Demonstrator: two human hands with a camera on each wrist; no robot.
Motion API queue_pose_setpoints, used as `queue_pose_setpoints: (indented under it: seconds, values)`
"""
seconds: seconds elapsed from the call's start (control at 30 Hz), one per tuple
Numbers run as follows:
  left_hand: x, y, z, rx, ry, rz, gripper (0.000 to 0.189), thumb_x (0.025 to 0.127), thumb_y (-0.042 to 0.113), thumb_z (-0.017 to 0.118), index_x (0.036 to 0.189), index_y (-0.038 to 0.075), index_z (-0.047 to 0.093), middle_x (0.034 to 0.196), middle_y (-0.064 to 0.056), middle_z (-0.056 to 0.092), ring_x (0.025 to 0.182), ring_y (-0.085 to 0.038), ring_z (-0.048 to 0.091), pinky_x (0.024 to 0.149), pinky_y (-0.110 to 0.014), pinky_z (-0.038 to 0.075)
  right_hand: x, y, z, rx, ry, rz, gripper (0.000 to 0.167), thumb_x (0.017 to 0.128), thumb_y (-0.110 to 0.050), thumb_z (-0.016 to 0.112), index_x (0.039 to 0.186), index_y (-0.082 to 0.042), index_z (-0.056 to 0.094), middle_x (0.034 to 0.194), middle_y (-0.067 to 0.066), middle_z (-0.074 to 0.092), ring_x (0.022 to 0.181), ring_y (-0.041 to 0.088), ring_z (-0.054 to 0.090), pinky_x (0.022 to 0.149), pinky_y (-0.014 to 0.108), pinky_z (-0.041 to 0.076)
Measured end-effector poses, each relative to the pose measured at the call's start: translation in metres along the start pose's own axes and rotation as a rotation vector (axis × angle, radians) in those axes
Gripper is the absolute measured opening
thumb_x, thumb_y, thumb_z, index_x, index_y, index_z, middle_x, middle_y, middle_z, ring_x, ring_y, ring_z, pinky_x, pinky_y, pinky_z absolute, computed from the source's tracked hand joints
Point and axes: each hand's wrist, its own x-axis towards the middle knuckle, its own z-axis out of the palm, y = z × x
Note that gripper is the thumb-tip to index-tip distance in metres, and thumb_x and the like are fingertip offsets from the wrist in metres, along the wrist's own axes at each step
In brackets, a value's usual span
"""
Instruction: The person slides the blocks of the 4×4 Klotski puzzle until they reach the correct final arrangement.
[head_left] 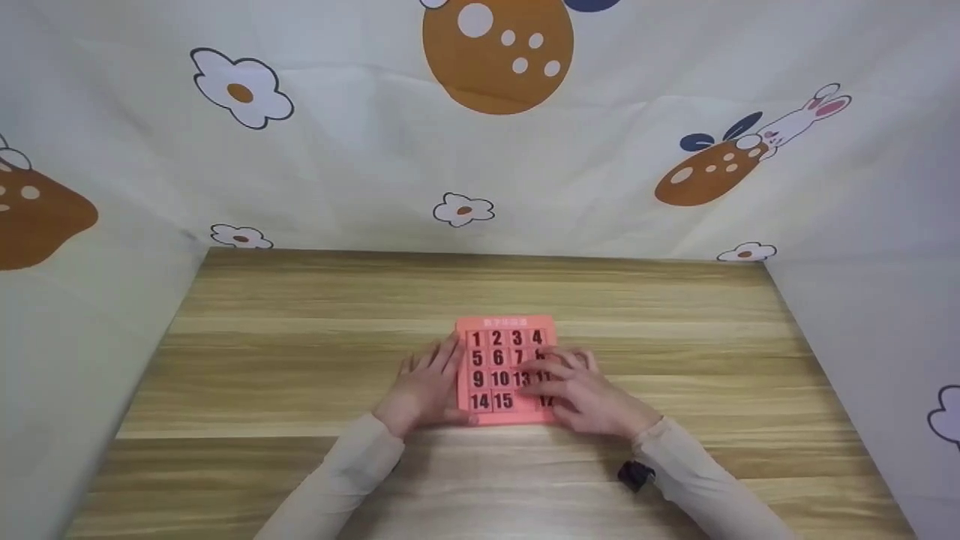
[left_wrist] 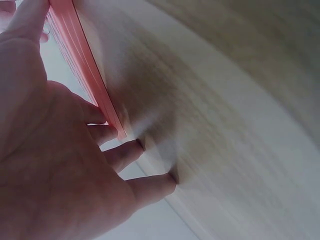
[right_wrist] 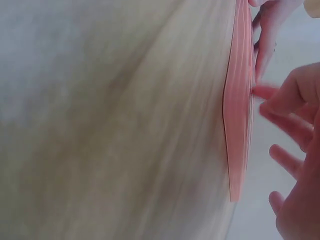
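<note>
A pink number sliding puzzle (head_left: 504, 418) lies flat on the wooden table, its black digits upright in the head view. The top row reads 1, 2, 3, 4; 14 and 15 stand at the bottom left, beside a gap, with 12 partly covered at the right. My left hand (head_left: 426, 388) holds the frame by its left side, thumb at the near left corner. In the left wrist view its outer fingertips (left_wrist: 172, 180) touch the table. My right hand (head_left: 589, 394) reaches over the right side, fingertips on the tiles near 13 and 7, hiding part of the right column.
The wood-grain table (head_left: 315, 300) surrounds the puzzle. Behind it hangs a pale cloth (head_left: 360, 165) printed with flowers and orange fruit, and similar cloth walls close off both sides. A small black object (head_left: 636, 474) sits at the right sleeve.
</note>
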Motion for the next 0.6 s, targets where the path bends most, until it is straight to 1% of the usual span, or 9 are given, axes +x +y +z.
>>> queue_pose_setpoints:
  seconds: [0.13, 0.2, 0.43, 0.6]
  values:
    - [-0.0009, 0.0, -0.0006, -0.002, 0.001, 0.003, 0.114, 0.075, 0.063, 0.07, 0.155, 0.006, 0.012, 0.161, -0.009, 0.004, 0.144, -0.036, 0.011, 0.112, -0.061, 0.012, 0.0015, -0.0022, 0.0029, -0.002, -0.017, -0.031, 0.038, 0.083, -0.015, 0.066, 0.119, -0.022, 0.07, 0.148, 0.006, 0.042, 0.136, 0.041, 0.03, 0.102, 0.065, 0.024]
    - [-0.0008, 0.0003, -0.0004, 0.003, -0.001, 0.001, 0.114, 0.075, 0.063, 0.07, 0.155, 0.007, 0.012, 0.162, -0.009, 0.004, 0.144, -0.035, 0.011, 0.112, -0.061, 0.012, 0.0016, -0.0026, 0.0034, 0.0, -0.021, -0.03, 0.039, 0.082, -0.015, 0.066, 0.121, -0.022, 0.069, 0.149, 0.005, 0.04, 0.136, 0.041, 0.028, 0.102, 0.065, 0.023]
    - [0.0001, 0.0007, 0.0004, -0.007, -0.006, 0.002, 0.113, 0.077, 0.063, 0.068, 0.155, 0.006, 0.01, 0.162, -0.01, 0.003, 0.144, -0.035, 0.01, 0.112, -0.061, 0.012, -0.0016, -0.0019, 0.0033, 0.008, 0.051, 0.006, 0.046, 0.08, -0.014, 0.067, 0.126, -0.02, 0.066, 0.144, 0.011, 0.043, 0.133, 0.038, 0.032, 0.102, 0.065, 0.025]
    - [0.0009, 0.0011, 0.001, -0.004, -0.016, -0.01, 0.114, 0.077, 0.064, 0.068, 0.156, 0.007, 0.009, 0.162, -0.009, 0.001, 0.145, -0.035, 0.008, 0.112, -0.061, 0.011, -0.0035, -0.0017, 0.0023, -0.005, 0.039, 0.069, 0.053, 0.08, -0.012, 0.066, 0.133, -0.015, 0.06, 0.147, 0.014, 0.038, 0.135, 0.041, 0.029, 0.104, 0.065, 0.023]
